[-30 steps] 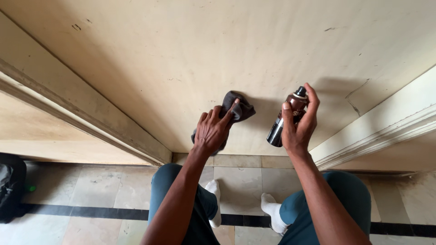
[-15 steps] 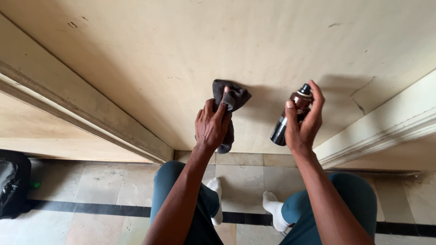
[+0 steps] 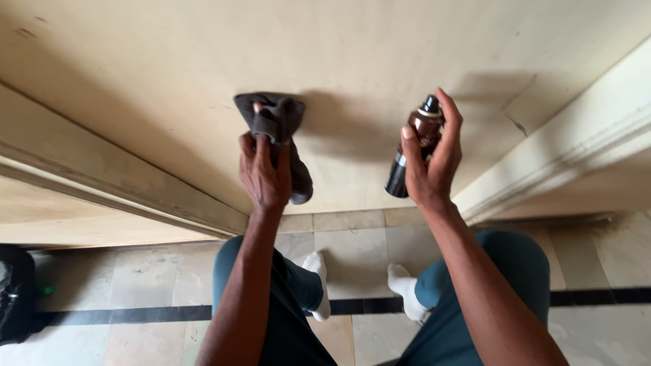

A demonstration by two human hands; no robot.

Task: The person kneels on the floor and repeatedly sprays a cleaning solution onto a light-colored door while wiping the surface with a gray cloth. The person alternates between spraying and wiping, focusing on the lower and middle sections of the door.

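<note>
1. The left hand (image 3: 264, 173) is closed on a dark grey cloth (image 3: 278, 118) and presses it flat against the cream wooden panel (image 3: 169, 68) in front of the person.
2. The cloth is bunched over the fingertips at the top, and a loose end hangs down past the side of the hand.
3. The right hand (image 3: 428, 169) grips a dark brown spray can (image 3: 415, 146), fingers wrapped round its body and the forefinger resting on the black nozzle at the top.
4. The can is tilted, its top leaning toward the panel, and it is held apart from the cloth, to the right of it.
5. A raised moulding (image 3: 563, 152) runs along the panel on the right, and another strip of trim (image 3: 102, 183) crosses on the left.
6. Below, the person's legs in teal trousers (image 3: 515, 271) and white socks (image 3: 403, 288) stand on a pale tiled floor (image 3: 135, 278) with a black stripe.
7. A black bag (image 3: 13, 291) sits at the left edge on the floor.
</note>
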